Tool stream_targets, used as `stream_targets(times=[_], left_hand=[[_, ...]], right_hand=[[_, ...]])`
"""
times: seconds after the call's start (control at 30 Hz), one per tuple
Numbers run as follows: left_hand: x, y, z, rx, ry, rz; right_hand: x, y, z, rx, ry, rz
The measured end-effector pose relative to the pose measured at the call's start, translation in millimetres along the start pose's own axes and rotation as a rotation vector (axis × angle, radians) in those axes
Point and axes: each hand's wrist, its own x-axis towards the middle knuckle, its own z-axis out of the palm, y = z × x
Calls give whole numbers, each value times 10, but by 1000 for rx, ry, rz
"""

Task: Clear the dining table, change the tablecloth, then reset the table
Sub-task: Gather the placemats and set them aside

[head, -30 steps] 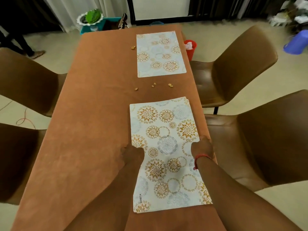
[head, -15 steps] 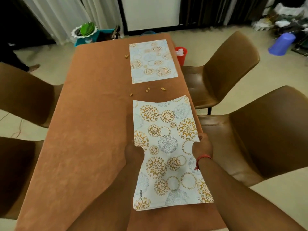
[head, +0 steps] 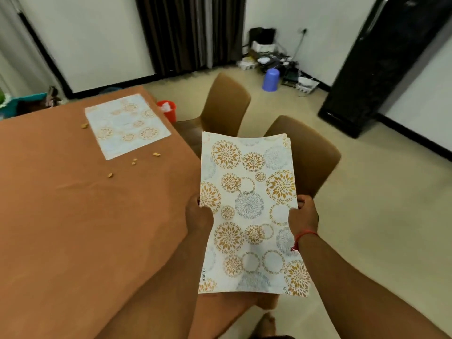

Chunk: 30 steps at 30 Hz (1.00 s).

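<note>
Two placemats are in play, and only one is off the tabletop [head: 61,228]. The person holds that placemat [head: 249,211] up in the air, past the table's near corner and over the seat of a brown chair [head: 305,152]; a second edge peeking out at its far right corner hints at more than one mat in the stack, though I cannot be sure. The left hand [head: 198,214] grips the mat's left edge and the right hand [head: 303,214] grips the right edge, each curled round it. The other placemat [head: 127,124] lies flat at the far end of the orange tablecloth [head: 73,265], with crumbs [head: 133,162] scattered just beside it. By my reckoning the clearing is well underway but not finished: that far mat and the crumbs remain, the cloth is not yet changed, and resetting has not begun.
</note>
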Motion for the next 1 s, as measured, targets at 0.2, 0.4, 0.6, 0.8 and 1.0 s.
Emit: stream_targets(times=[0.2,0.4,0.6,0.8,1.0], left_hand=[[-357,570,1067,-54,-234,115],[-651,861,2433,12,-303,142],[-1223,1057,4172,113,-428,204],[-1396,1313,5321,192,-451,256],[-1050,1467,6325,205,-442,271]], right_hand=[[496,152,-1092,128,151,17],[1324,554,-2181,181,224,-1],[2225,1290,-3592,160,304,97],[2951,1454,-4367,198,360,131],[3771,1494,-4692,206,394,158]])
